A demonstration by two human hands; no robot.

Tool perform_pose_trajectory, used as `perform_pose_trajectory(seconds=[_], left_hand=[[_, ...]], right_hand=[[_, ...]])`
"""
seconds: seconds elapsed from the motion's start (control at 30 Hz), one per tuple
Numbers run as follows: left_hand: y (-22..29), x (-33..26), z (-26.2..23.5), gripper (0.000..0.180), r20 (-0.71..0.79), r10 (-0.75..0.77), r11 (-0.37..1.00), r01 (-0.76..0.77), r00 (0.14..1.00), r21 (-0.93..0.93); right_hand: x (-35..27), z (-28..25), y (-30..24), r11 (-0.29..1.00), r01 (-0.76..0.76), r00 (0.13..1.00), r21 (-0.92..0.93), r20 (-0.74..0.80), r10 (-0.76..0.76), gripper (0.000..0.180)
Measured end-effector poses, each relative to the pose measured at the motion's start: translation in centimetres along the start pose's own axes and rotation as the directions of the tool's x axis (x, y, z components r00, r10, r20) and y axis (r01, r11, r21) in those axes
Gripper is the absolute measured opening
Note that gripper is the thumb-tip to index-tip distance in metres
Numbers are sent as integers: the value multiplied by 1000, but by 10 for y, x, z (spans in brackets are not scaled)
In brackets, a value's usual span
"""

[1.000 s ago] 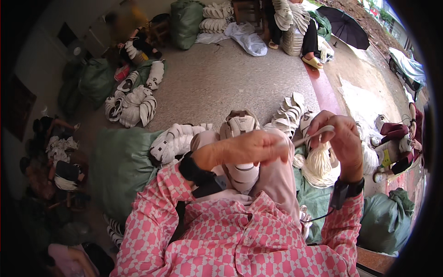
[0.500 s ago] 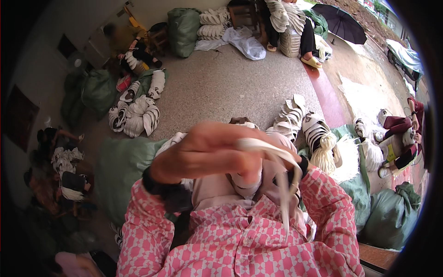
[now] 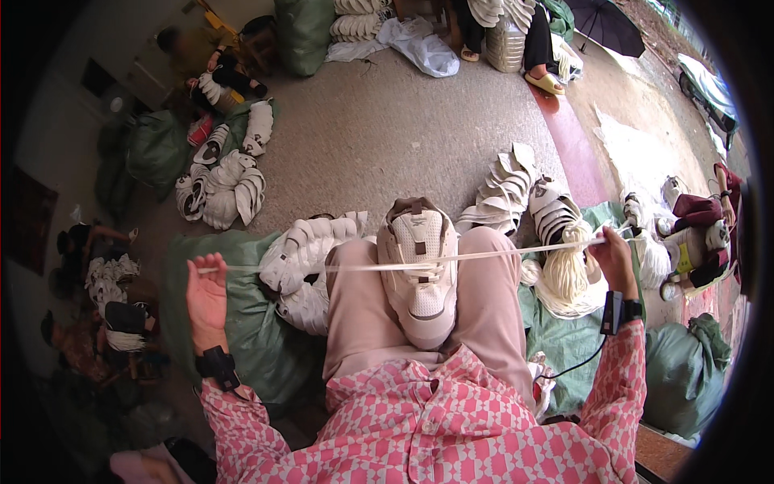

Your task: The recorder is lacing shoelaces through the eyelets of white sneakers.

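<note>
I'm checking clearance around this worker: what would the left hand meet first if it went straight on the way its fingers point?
Beyond the green sack, the left hand would probably meet the pile of pale shoe parts first, though depth is unclear.

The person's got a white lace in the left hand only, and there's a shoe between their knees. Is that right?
Not quite: the right hand holds the white lace too. The head view shows it stretched across from the left hand. The shoe is between the knees.
</note>
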State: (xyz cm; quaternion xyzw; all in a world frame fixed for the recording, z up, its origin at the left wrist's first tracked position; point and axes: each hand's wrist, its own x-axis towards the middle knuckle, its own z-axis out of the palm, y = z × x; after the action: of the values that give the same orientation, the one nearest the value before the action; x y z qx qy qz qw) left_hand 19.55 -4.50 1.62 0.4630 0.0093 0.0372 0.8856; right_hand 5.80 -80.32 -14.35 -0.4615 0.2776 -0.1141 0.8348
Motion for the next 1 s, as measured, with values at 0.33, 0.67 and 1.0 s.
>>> perform_pose_trajectory(seconds=[0.33, 0.67, 1.0], left_hand=[[-96, -8, 73, 21, 291, -225, -127, -324, 930, 937], [-206, -13, 221, 10, 844, -192, 219, -817, 501, 534], [-201, -7, 222, 13, 621, -511, 424, -453, 595, 784]], right_hand=[[-11, -36, 37, 949, -160, 956, 273, -195, 218, 23], [-67, 234, 80, 461, 733, 633, -499, 750, -194, 19], [-79, 252, 72, 110, 914, 402, -391, 909, -110, 11]])
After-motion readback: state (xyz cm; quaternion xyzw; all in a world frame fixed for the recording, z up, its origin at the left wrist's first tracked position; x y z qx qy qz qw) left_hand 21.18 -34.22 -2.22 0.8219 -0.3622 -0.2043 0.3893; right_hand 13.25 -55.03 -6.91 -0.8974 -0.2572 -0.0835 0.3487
